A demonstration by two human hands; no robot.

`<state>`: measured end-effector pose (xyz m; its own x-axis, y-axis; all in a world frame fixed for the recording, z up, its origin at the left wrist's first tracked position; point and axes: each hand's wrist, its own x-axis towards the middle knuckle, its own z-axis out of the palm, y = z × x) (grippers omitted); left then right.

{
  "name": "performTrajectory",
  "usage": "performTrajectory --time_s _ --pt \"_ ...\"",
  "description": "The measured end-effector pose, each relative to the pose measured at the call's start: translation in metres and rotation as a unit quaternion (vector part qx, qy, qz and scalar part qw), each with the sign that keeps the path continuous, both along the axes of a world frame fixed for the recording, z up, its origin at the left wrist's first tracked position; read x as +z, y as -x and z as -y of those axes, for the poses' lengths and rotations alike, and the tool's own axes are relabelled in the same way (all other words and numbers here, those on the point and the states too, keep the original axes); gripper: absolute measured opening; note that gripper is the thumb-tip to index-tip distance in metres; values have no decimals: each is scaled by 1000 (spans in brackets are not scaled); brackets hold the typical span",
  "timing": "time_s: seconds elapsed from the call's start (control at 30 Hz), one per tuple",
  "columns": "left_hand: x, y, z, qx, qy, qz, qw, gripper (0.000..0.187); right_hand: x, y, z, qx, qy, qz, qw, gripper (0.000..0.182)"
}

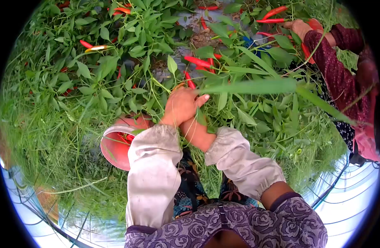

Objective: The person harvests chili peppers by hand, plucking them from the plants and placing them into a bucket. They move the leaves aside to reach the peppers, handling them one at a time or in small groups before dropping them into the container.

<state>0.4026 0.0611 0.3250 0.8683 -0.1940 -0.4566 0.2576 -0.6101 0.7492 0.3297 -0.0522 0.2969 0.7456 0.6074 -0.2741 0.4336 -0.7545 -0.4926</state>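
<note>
My left hand (179, 105) reaches into the chilli plants, its back toward me. Its fingers curl down among the stems and their tips are hidden, while the thumb points out to the right. Crossing beneath it is my right hand (197, 133), of which only the wrist and lower part show; its fingers are out of sight. Just beyond the left hand hangs a red chilli (189, 79), with more red chillies (198, 62) above it. A long grass blade (250, 86), blurred, passes close to the thumb.
A pink bucket (115, 159) lies tipped beside my left sleeve, red chillies (126, 137) inside. At the upper right, another person's hand (301, 29) is among the plants near red chillies (270, 20). Leafy chilli plants (103, 68) and tall grass (62, 144) surround my arms.
</note>
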Motion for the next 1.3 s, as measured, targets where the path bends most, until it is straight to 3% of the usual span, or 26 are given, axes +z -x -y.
performTrajectory --time_s 0.03,0.07,0.13,0.2,0.23,0.3,0.33,0.4,0.47,0.53,0.6,0.7,0.8,0.83,0.9,0.93,0.97,1.0,1.07,1.1,1.17,1.23,1.27,1.3 --pt "6 2 0 -52 -21 1 998 47 13 2 5 -1 0 -2 1000 30" --pt "-15 21 7 -50 -54 95 993 43 37 -5 11 45 23 -43 998 27" --pt "-7 23 7 -27 -52 90 994 42 81 -36 24 92 42 -87 991 24" --pt "-4 23 8 -2 -40 64 997 37 115 -80 43 64 -156 -270 948 19" --pt "-2 22 9 1 -37 65 997 37 126 -101 48 -11 -119 -322 939 16" --pt "2 24 13 -9 -58 75 995 34 121 -133 61 -269 -356 -393 804 18" --pt "-4 29 13 -9 -60 95 994 36 115 -158 61 -346 -459 -342 744 25" --pt "-1 33 14 -2 -63 90 994 36 81 -205 89 -448 -551 -235 664 33" --pt "0 42 13 19 -59 92 994 38 28 -221 140 -528 -469 -174 686 31" --pt "-1 50 11 15 -62 86 994 40 -20 -206 189 -591 -368 -198 690 26" --pt "-2 52 11 -5 -89 65 994 43 -27 -195 201 -609 -328 -221 688 24" --pt "-6 31 30 -39 -167 -32 985 43 -10 -189 192 -555 -309 -247 732 21" --pt "-11 16 39 -22 -177 -23 984 27 5 -186 167 -438 -188 -135 869 19" --pt "-11 14 39 -18 -174 -32 984 21 20 -189 153 -437 -187 -135 869 19" --pt "-22 25 44 23 -169 27 985 17 53 -199 123 -198 -124 20 972 30" --pt "-26 32 46 63 -165 86 980 15 60 -206 107 -107 -108 33 988 32" --pt "-25 35 47 62 -165 86 981 15 58 -216 96 -15 -91 44 995 34" --pt "-25 38 47 79 -152 96 980 13 45 -222 93 -16 -92 44 995 34" --pt "-26 41 48 95 -139 106 980 10 19 -229 90 173 85 130 973 36" --pt "-27 42 49 103 -134 110 980 11 18 -229 95 173 85 130 973 36" --pt "-26 44 49 111 -126 113 979 12 33 -234 101 260 215 87 937 38" --pt "-21 45 52 63 -148 27 987 21 54 -216 111 266 231 75 933 39" --pt "-17 44 55 64 -144 25 987 21 60 -201 122 192 234 47 952 40" --pt "-13 41 59 59 -161 22 985 33 64 -188 134 116 236 22 965 41"
